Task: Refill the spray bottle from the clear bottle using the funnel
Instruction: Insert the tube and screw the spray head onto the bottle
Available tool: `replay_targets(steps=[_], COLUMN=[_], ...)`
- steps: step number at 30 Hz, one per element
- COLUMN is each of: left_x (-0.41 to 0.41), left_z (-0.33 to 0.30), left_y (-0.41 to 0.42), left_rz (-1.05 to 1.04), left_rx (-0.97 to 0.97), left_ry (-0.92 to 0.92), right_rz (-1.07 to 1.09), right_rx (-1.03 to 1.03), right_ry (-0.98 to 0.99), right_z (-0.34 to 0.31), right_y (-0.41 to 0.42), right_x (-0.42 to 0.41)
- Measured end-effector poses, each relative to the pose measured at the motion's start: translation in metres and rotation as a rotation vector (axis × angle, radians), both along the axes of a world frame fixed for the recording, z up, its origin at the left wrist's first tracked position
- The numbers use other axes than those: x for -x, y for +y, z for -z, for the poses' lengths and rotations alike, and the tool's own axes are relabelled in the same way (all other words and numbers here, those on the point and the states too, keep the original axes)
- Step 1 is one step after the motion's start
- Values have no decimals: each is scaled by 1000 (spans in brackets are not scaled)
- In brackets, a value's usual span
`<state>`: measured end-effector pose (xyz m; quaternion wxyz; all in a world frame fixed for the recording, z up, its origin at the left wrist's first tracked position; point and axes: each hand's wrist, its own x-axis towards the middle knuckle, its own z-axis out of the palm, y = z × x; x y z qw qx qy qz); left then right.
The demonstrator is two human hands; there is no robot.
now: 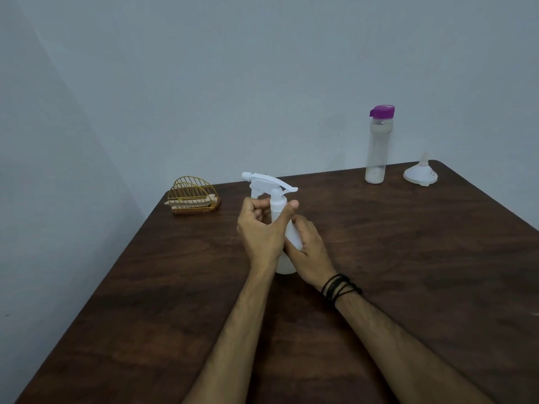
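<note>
Head view: the spray bottle (pixel 287 243), upright mid-tabletop, is gripped at its body by the right hand (pixel 309 249); the neck collar is pinched by the left hand (pixel 262 228). Unscrewing the trigger head is judged the step in hand: body held steady, only the collar turned. Clear bottle (pixel 377 147) and funnel (pixel 420 173) are stood near the far right corner.

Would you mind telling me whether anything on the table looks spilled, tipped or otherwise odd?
Nothing looks spilled. The only oddity: the white funnel rests upside down, spout up, beside the upright clear bottle. Both hands hold the spray bottle upright.
</note>
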<state>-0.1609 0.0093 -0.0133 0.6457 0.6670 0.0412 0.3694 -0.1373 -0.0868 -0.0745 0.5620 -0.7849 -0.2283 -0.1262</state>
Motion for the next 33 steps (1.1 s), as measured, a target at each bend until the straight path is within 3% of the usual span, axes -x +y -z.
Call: replay_targets(steps=[4,9,13,25,33], left_x=[-1,3,4,1,-1], left_z=[-1,-2,2,-1,1], left_y=[-1,5,12,-1,0], left_rz=[26,240,352,105,174], left_rx=[28,180,39,41,103], left_ry=[-29,-8,61,16,-18], right_rz=[4,25,30,7,6], right_rx=[-10,-10,-20,-11,-15], right_ry=[-13,-16,-18,-2,-4], right_z=[0,-3,-5,-3,-3], right_y=[0,0,2,-1,-1], right_x=[0,3,5,4,4])
